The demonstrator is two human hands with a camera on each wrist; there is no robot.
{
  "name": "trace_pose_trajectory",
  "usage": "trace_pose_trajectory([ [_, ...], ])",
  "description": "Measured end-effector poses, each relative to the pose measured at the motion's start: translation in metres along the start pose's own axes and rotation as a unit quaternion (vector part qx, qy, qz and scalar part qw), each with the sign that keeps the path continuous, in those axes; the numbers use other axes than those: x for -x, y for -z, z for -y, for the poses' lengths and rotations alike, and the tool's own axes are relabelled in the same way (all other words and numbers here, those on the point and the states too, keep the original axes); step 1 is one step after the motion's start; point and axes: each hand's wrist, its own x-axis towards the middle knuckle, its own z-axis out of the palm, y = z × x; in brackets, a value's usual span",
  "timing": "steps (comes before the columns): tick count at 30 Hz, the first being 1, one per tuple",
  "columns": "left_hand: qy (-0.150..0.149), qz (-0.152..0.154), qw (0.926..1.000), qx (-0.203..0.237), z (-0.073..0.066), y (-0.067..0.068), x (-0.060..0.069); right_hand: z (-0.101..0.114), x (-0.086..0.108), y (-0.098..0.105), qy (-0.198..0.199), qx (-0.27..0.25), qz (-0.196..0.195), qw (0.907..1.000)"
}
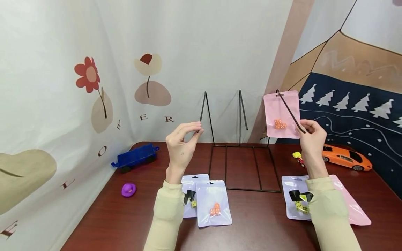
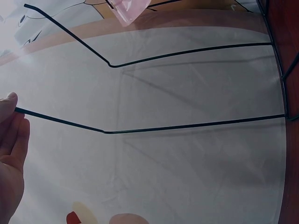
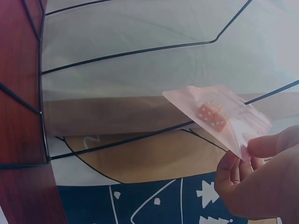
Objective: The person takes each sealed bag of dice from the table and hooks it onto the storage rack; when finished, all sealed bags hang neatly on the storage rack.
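Observation:
A black wire rack (image 1: 245, 189) with three upright hooks stands on the brown table. My left hand (image 1: 182, 150) pinches the front end of its left hook (image 2: 60, 122) between thumb and fingers. On the right hook hangs a pink zip pouch (image 1: 272, 108) with orange dice inside, the wire passing through its top slot. Thumb and fingers of my right hand (image 3: 266, 186) pinch the lower right edge of this pouch. The middle hook (image 1: 240, 115) holds nothing. Below my left hand lie two lilac pouches, the front one (image 1: 205, 195) with orange dice.
Under my right forearm lie a lilac pouch (image 1: 292, 209) with yellow dice and a pink pouch (image 1: 351, 205). A blue toy trailer (image 1: 135, 156) and a purple toy hat (image 1: 128, 190) are at left; an orange toy car (image 1: 345, 158) and a small toy vehicle (image 1: 297, 156) at right.

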Motion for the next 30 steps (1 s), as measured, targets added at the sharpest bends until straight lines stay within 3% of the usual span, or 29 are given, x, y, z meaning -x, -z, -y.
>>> trace_pose_trajectory([
  [11,0.004,0.001,1.0,0.004,0.001,0.0,0.002,-0.005,-0.003,0.004,0.029,0.001,-0.016,0.9995],
  [20,0.006,-0.002,1.0,0.007,0.001,-0.002,0.0,0.004,-0.004,0.014,0.056,0.0,-0.036,0.9978],
  [30,0.003,-0.001,1.0,-0.001,0.001,0.002,0.0,0.015,0.002,0.018,0.07,-0.053,0.0,0.9961],
])
